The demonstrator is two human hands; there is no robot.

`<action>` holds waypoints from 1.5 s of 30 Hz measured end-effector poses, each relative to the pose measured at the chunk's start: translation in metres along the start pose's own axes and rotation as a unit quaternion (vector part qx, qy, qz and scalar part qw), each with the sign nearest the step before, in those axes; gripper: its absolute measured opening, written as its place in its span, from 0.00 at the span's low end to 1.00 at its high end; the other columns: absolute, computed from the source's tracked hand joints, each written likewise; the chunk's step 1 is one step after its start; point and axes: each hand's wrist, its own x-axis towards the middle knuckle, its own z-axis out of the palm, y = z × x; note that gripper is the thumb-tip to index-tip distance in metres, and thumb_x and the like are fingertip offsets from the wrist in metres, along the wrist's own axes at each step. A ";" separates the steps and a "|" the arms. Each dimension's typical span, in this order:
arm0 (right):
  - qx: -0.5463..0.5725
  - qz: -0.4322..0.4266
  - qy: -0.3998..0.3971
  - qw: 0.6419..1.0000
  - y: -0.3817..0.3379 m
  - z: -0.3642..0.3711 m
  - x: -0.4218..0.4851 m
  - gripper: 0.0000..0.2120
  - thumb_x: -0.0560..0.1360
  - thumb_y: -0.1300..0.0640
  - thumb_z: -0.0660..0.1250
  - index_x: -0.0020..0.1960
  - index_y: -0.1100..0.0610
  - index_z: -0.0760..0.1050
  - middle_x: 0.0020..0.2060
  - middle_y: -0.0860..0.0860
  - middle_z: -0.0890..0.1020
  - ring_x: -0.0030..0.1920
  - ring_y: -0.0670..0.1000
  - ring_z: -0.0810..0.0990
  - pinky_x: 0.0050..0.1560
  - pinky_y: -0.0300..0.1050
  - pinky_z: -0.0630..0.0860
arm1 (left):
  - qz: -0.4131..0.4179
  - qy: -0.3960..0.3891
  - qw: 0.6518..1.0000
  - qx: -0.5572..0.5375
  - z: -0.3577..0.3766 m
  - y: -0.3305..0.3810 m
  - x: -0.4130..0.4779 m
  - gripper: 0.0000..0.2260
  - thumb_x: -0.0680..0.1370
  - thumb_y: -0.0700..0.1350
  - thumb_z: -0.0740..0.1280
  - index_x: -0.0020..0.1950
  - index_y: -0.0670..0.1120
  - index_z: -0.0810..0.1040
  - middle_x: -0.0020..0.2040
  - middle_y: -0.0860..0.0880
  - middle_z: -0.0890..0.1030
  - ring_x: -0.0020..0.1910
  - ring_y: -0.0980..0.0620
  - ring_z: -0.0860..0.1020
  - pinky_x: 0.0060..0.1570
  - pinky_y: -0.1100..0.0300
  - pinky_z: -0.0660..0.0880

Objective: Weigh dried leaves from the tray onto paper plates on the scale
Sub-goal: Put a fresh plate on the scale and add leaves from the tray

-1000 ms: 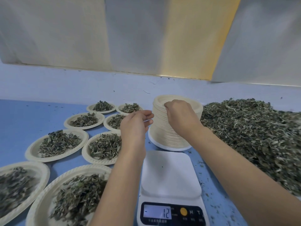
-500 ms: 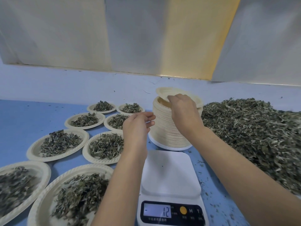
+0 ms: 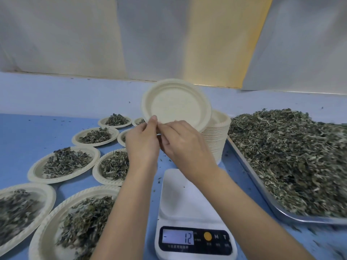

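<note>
Filled plates cover the left of the blue bench. At centre the left hand pinches the near rim of an empty plate, thumb on its face. The right hand, touching the left, grips the same rim. The plate tilts up above the stack. Nearer, the scale reads minus 12. At right, the tray holds loose leaves.
</note>
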 end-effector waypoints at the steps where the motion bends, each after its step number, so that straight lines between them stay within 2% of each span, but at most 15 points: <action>1: 0.011 0.012 -0.011 1.000 0.000 -0.004 -0.002 0.12 0.73 0.62 0.60 0.45 0.63 0.82 0.35 0.55 0.82 0.35 0.57 0.79 0.48 0.53 0.79 | 0.000 -0.009 1.000 0.014 -0.001 0.000 0.000 0.21 0.78 0.45 0.65 0.25 0.44 0.69 0.21 0.52 0.68 0.25 0.52 0.67 0.32 0.59 0.66; 3: 0.052 0.073 -0.001 0.996 0.002 -0.016 -0.006 0.13 0.74 0.57 0.61 0.46 0.61 0.82 0.41 0.53 0.84 0.43 0.55 0.81 0.60 0.49 0.73 | -0.001 -0.028 0.998 0.056 -0.005 0.002 0.003 0.20 0.79 0.44 0.64 0.26 0.44 0.71 0.19 0.53 0.69 0.23 0.52 0.68 0.31 0.62 0.67; 6: 0.065 0.211 0.066 0.973 0.012 -0.035 -0.010 0.13 0.76 0.58 0.65 0.58 0.61 0.79 0.57 0.54 0.81 0.59 0.51 0.75 0.64 0.39 0.63 | -0.001 -0.061 0.992 0.107 -0.013 0.007 0.006 0.14 0.79 0.44 0.64 0.34 0.40 0.75 0.25 0.50 0.73 0.25 0.53 0.72 0.24 0.68 0.68; 9: 0.060 0.363 0.058 0.928 0.030 -0.049 -0.009 0.22 0.75 0.61 0.64 0.68 0.60 0.70 0.67 0.54 0.72 0.66 0.52 0.67 0.65 0.37 0.57 | 0.029 -0.089 0.981 0.170 -0.019 0.012 0.005 0.08 0.79 0.42 0.63 0.41 0.44 0.78 0.31 0.48 0.77 0.22 0.59 0.75 0.20 0.72 0.65; 11: 0.141 0.462 0.049 0.874 0.041 -0.058 -0.010 0.22 0.75 0.60 0.65 0.69 0.57 0.70 0.63 0.51 0.75 0.60 0.48 0.72 0.64 0.41 0.65 | 0.026 -0.116 0.977 0.176 -0.021 0.015 0.003 0.04 0.78 0.41 0.64 0.49 0.48 0.78 0.33 0.49 0.79 0.22 0.59 0.75 0.20 0.71 0.65; 14: 0.269 0.545 0.039 0.793 0.052 -0.068 -0.017 0.14 0.73 0.59 0.70 0.58 0.55 0.79 0.50 0.51 0.83 0.51 0.50 0.81 0.59 0.53 0.76 | 0.022 -0.137 0.964 0.227 -0.027 0.014 0.006 0.07 0.76 0.41 0.66 0.52 0.50 0.76 0.33 0.51 0.80 0.22 0.56 0.76 0.23 0.64 0.65; 18: 0.297 0.589 -0.050 0.750 0.063 -0.075 -0.029 0.04 0.69 0.63 0.75 0.42 0.58 0.81 0.40 0.56 0.85 0.42 0.53 0.84 0.47 0.51 0.82 | 0.002 -0.144 0.944 0.295 -0.036 0.010 0.011 0.04 0.72 0.41 0.72 0.44 0.45 0.78 0.33 0.50 0.80 0.22 0.53 0.77 0.20 0.66 0.64; 22: 0.337 0.606 -0.158 0.703 0.066 -0.082 -0.034 0.04 0.68 0.68 0.75 0.38 0.63 0.81 0.29 0.53 0.83 0.26 0.45 0.80 0.27 0.35 0.77 | -0.037 -0.165 0.917 0.361 -0.047 0.007 0.016 0.08 0.67 0.41 0.77 0.40 0.42 0.80 0.29 0.48 0.81 0.25 0.55 0.76 0.24 0.67 0.71; 25: 0.330 0.619 -0.212 0.681 0.067 -0.083 -0.037 0.04 0.67 0.70 0.75 0.38 0.65 0.81 0.27 0.52 0.83 0.26 0.45 0.81 0.25 0.34 0.75 | -0.077 -0.193 0.900 0.382 -0.050 0.008 0.017 0.07 0.66 0.40 0.78 0.33 0.43 0.81 0.25 0.48 0.80 0.24 0.54 0.74 0.33 0.63 0.74; 27: 0.323 0.628 -0.234 0.668 0.066 -0.082 -0.038 0.03 0.67 0.72 0.73 0.40 0.69 0.80 0.28 0.54 0.83 0.25 0.45 0.81 0.24 0.34 0.75 | -0.110 -0.216 0.886 0.396 -0.049 0.008 0.016 0.07 0.67 0.38 0.77 0.31 0.42 0.82 0.25 0.46 0.80 0.21 0.56 0.73 0.28 0.66 0.74; 33: 0.248 0.627 -0.290 0.679 0.069 -0.075 -0.045 0.08 0.69 0.71 0.71 0.46 0.73 0.79 0.35 0.58 0.81 0.29 0.49 0.79 0.30 0.38 0.79 | -0.143 -0.247 0.847 0.449 -0.042 0.002 0.012 0.09 0.69 0.40 0.75 0.36 0.34 0.82 0.25 0.46 0.78 0.20 0.55 0.71 0.26 0.68 0.70; 36: 0.209 0.622 -0.302 0.691 0.071 -0.070 -0.049 0.11 0.68 0.70 0.69 0.48 0.75 0.78 0.36 0.59 0.79 0.35 0.54 0.78 0.44 0.50 0.81 | -0.144 -0.266 0.827 0.474 -0.038 -0.001 0.010 0.10 0.70 0.43 0.73 0.35 0.36 0.82 0.24 0.47 0.78 0.22 0.54 0.70 0.32 0.65 0.69; 38: 0.201 0.621 -0.311 0.691 0.070 -0.067 -0.050 0.12 0.69 0.69 0.68 0.50 0.75 0.77 0.37 0.61 0.80 0.38 0.55 0.77 0.52 0.57 0.79 | -0.142 -0.273 0.816 0.490 -0.036 -0.003 0.009 0.10 0.71 0.43 0.72 0.32 0.39 0.80 0.22 0.49 0.78 0.18 0.57 0.69 0.29 0.64 0.66; 40: 0.199 0.623 -0.314 0.689 0.071 -0.065 -0.052 0.13 0.69 0.69 0.69 0.51 0.74 0.77 0.42 0.64 0.83 0.39 0.56 0.79 0.54 0.60 0.79 | -0.148 -0.277 0.813 0.491 -0.035 -0.004 0.010 0.08 0.71 0.42 0.72 0.37 0.38 0.81 0.24 0.48 0.80 0.17 0.58 0.70 0.28 0.64 0.64; 45: 0.189 0.622 -0.333 0.683 0.074 -0.063 -0.058 0.11 0.69 0.68 0.71 0.51 0.71 0.80 0.43 0.63 0.84 0.38 0.55 0.81 0.51 0.55 0.81 | -0.179 -0.279 0.824 0.460 -0.037 -0.010 0.015 0.10 0.71 0.40 0.73 0.46 0.33 0.81 0.34 0.41 0.84 0.40 0.47 0.76 0.28 0.64 0.64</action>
